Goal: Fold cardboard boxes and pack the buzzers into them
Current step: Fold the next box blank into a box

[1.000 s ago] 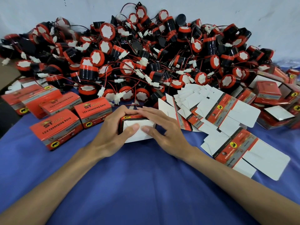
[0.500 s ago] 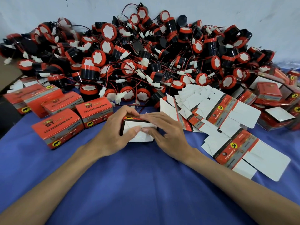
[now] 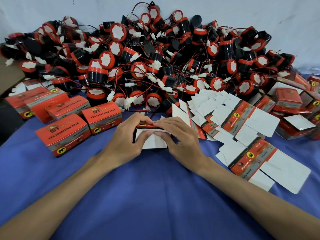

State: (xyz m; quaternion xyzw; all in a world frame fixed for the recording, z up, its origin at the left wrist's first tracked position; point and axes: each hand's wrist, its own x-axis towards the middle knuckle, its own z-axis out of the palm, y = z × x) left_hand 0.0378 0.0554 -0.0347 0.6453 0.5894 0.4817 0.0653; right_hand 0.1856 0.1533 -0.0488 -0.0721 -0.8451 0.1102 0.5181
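Observation:
A small red cardboard box (image 3: 152, 142) with a white flap facing me sits on the blue cloth at the centre. My left hand (image 3: 124, 141) grips its left side, thumb on the flap. My right hand (image 3: 180, 141) covers its right side and top, fingers pressing along the red top edge. A big heap of red-and-black buzzers (image 3: 155, 63) with red wires and white plugs fills the back. Whether a buzzer is inside the held box is hidden.
Several closed red boxes (image 3: 69, 122) stand at the left. Flat unfolded box blanks (image 3: 242, 129) fan out to the right, with half-folded boxes (image 3: 290, 108) beyond them. Blue cloth (image 3: 152, 196) covers the table near me. A white wall is behind the heap.
Both hands have stayed on the box; the white flap has been pushed down further and my right fingers have slid onto the red top edge.

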